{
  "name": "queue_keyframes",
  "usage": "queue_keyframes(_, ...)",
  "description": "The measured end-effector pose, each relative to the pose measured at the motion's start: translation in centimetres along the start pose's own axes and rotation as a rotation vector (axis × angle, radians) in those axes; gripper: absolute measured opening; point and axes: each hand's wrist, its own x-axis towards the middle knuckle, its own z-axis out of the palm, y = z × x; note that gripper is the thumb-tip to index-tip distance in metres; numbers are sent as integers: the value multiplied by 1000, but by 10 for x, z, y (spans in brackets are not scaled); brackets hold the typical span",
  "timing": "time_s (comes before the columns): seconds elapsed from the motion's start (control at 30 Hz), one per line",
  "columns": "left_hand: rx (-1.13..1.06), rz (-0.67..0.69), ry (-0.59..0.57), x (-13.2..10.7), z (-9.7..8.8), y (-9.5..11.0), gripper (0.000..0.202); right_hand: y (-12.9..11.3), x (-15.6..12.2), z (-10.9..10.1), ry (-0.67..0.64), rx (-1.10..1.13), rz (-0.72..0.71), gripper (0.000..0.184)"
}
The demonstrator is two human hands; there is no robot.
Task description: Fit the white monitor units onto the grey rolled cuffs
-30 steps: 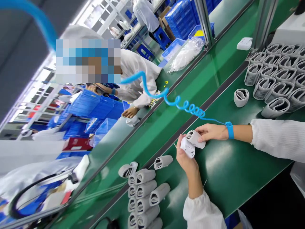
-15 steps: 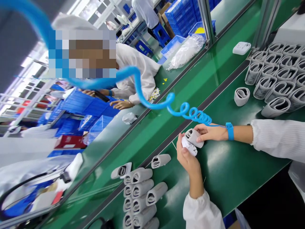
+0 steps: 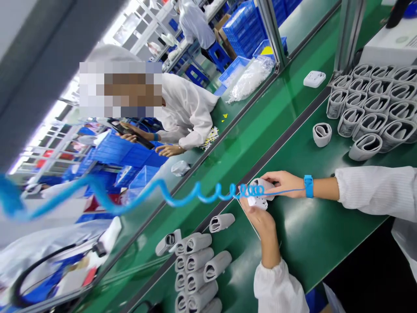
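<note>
A white plastic housing (image 3: 259, 203) with cutouts in its face is held in my left hand (image 3: 263, 222), the fingers closed around its far side. Against it lies a rolled grey cuff (image 3: 267, 186), gripped by my right hand (image 3: 286, 184). Whether cuff and housing are joined cannot be made out. A blue wristband (image 3: 308, 186) on my right wrist leads to a coiled blue cord (image 3: 182, 201), which crosses in front of the cuff and hides part of it. Both hands are above the green work surface (image 3: 302, 243).
Several rolled cuffs (image 3: 199, 262) stand in rows at lower left, and more cuffs (image 3: 371, 103) at upper right. Another white housing (image 3: 314, 79) lies near a metal post (image 3: 349, 39). Across the bench a co-worker (image 3: 192, 104) holds a dark object.
The coiled cord has swung down and now stretches leftward across the view, passing over the held cuff. Both hands keep their hold on the housing and cuff; the view has shifted slightly.
</note>
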Motion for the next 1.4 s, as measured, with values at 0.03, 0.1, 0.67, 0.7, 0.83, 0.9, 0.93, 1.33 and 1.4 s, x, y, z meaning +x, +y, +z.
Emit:
queue_keyframes(0.03, 13, 32, 29, 0, -1, 1, 90, 1, 0, 0, 13, -3, -31, 59)
queue_keyframes(0.1, 49, 71, 64, 0, -2, 2, 82, 3, 1, -2, 14, -41, -85, 63)
queue_keyframes(0.67, -504, -342, 27, 17, -5, 3, 59, 3, 3, -18, -185, -512, -301, 69)
queue_keyframes(0.7, -507, -359, 21, 17, -6, 4, 57, 2, 1, -17, -195, -520, -311, 70)
queue_keyframes(0.83, -535, -374, -56, 18, -8, 3, 52, 0, -5, -15, -230, -517, -338, 73)
queue_keyframes(0.9, -542, -355, -87, 19, -10, 2, 54, -2, -6, -14, -246, -476, -334, 73)
queue_keyframes(0.93, -539, -344, -92, 20, -11, 1, 55, -3, -5, -14, -250, -429, -323, 71)
queue_keyframes(1.33, -651, -408, -95, 27, -9, 0, 52, -5, 14, -20, -101, 165, 164, 43)
queue_keyframes(1.4, -658, -415, -88, 28, -11, -1, 51, -6, 14, -21, -121, 188, 158, 43)
